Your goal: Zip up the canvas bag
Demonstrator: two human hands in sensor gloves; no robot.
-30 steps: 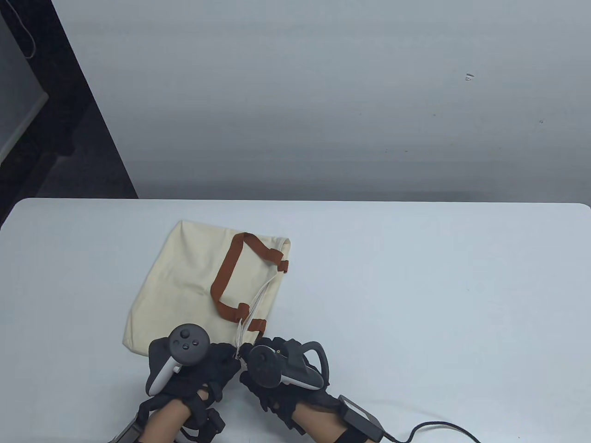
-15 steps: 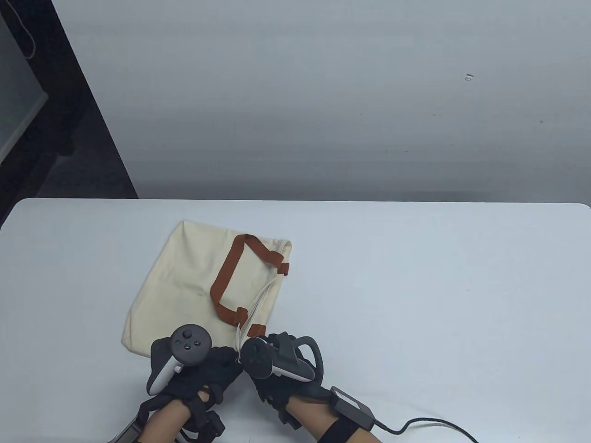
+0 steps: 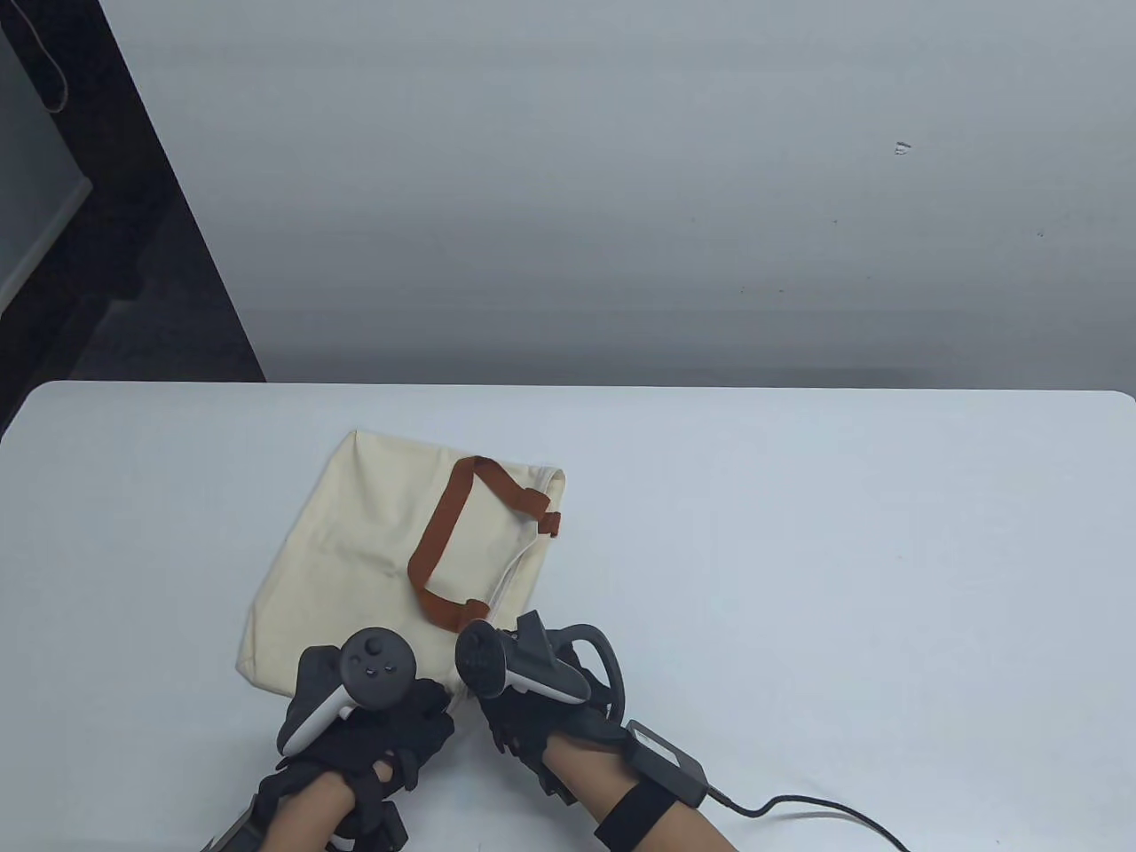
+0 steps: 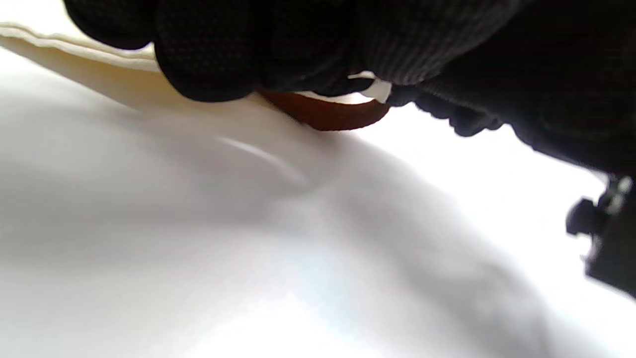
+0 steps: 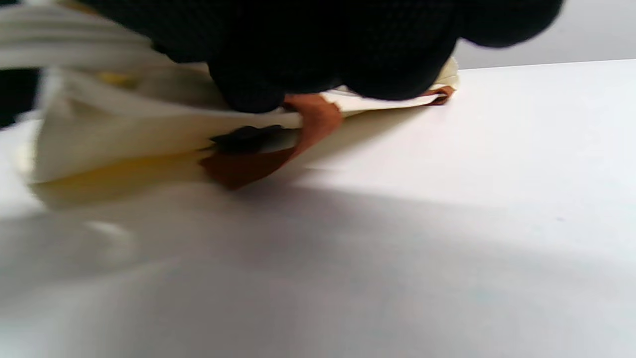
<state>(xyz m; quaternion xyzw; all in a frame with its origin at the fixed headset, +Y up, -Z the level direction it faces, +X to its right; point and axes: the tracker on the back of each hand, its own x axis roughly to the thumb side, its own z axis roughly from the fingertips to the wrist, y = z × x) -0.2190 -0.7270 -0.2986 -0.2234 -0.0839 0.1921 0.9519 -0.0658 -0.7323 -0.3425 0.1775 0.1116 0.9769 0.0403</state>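
A cream canvas bag (image 3: 355,550) with brown handles (image 3: 435,541) lies flat on the white table (image 3: 799,550). Its zipper edge (image 3: 515,568) runs along the right side and gapes slightly. My left hand (image 3: 417,701) holds the bag's near corner; in the left wrist view its fingers (image 4: 208,64) press the cream fabric by a brown strap (image 4: 328,113). My right hand (image 3: 501,692) is at the near end of the zipper. In the right wrist view its fingers (image 5: 318,54) are bunched on the bag's open edge (image 5: 149,134) beside a brown handle end (image 5: 315,119). The zipper pull is hidden.
A black cable (image 3: 825,812) runs from my right wrist across the table's near right edge. A dark panel (image 3: 115,222) stands beyond the table's far left corner. A grey wall is behind.
My right hand has moved away from me along the zipper edge, and the gap in the zipper has narrowed. My left hand has shifted slightly right. The bag has nudged a little.
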